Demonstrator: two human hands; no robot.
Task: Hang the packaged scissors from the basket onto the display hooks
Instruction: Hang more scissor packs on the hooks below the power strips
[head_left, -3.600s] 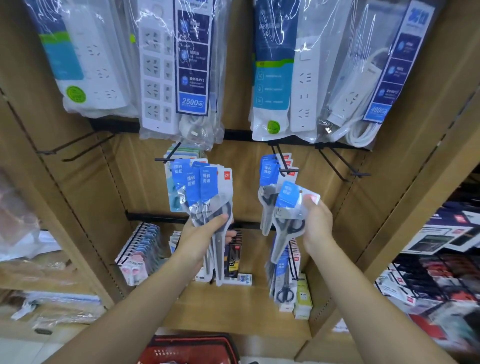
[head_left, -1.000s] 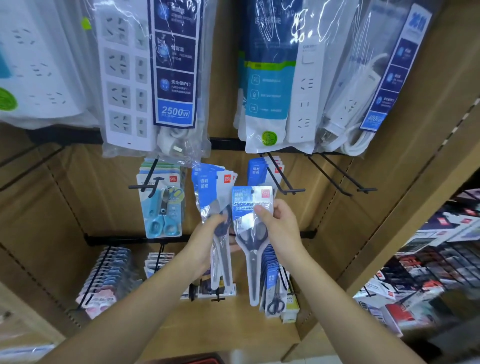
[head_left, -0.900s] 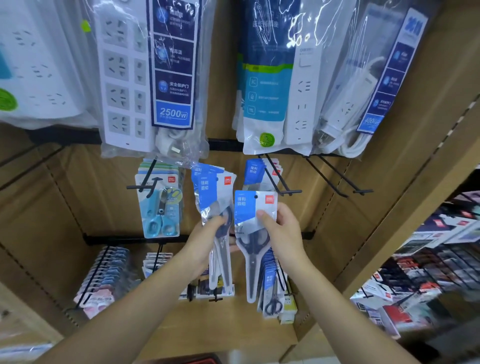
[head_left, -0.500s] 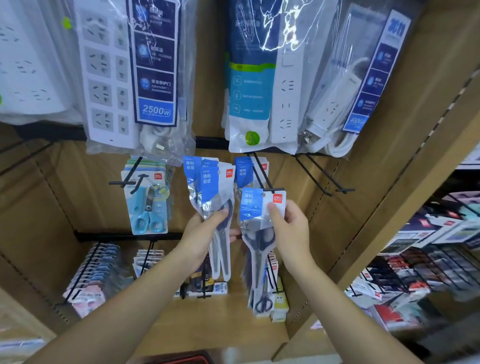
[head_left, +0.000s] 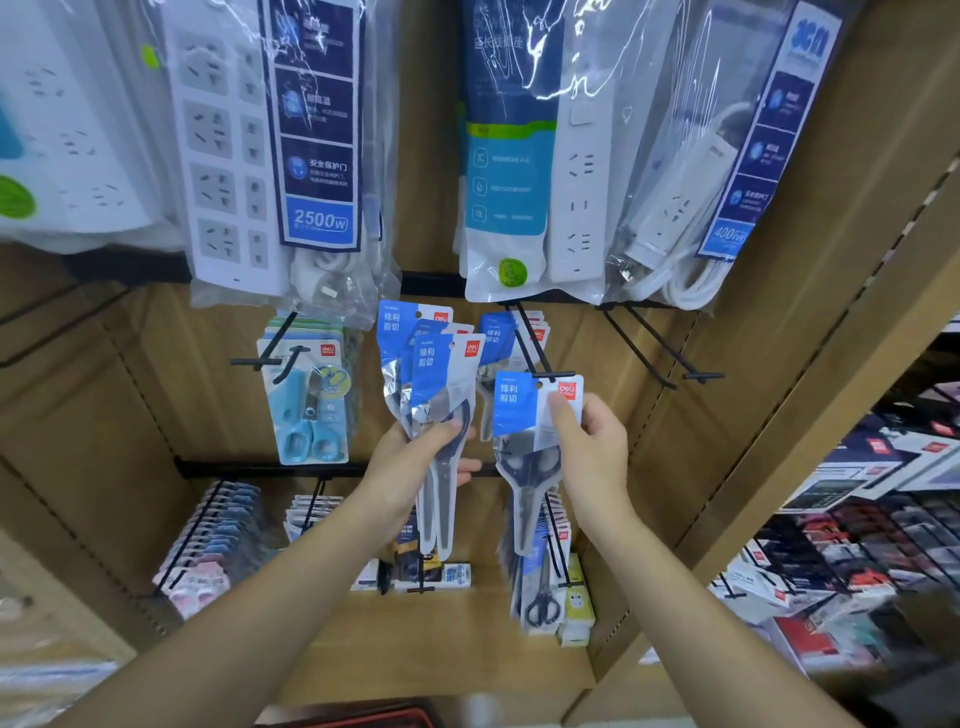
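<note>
Blue-and-white card header on a clear bag with dark-handled scissors inside: this scissors pack (head_left: 535, 415) is in the right hand (head_left: 592, 452), just right of frame centre. The thumb (head_left: 563, 421) lies across the front of the header, and the other fingers are curled behind it, pinching the pack. The pack hangs upright with the blades pointing to 6 o'clock.

The top edge of the pack meets the front tip of a black display hook (head_left: 532, 353) that runs back toward 11 o'clock. Whether the hang hole is over the tip cannot be told. The hung packs (head_left: 498, 332) of the same kind sit further back on that hook.

The left hand (head_left: 410, 467) is at 9 o'clock of the right hand, and the two do not touch. It grasps a bundle of packs (head_left: 431, 369), three headers fanned out, around the scissor handles. The thumb is in front and the fingers are wrapped behind.

The basket (head_left: 358, 719) is at 6 o'clock on the bottom edge, with only a red rim showing.

A carded pair of light-blue scissors (head_left: 309, 410) hangs on its own hook at 9 o'clock of the bundle. A bare hook (head_left: 660, 343) is at 3 o'clock of the display hook. Bagged power strips (head_left: 519, 156) hang in a row across 12 o'clock. Stacked boxes (head_left: 857, 545) sit at 4 o'clock and are blurred.
</note>
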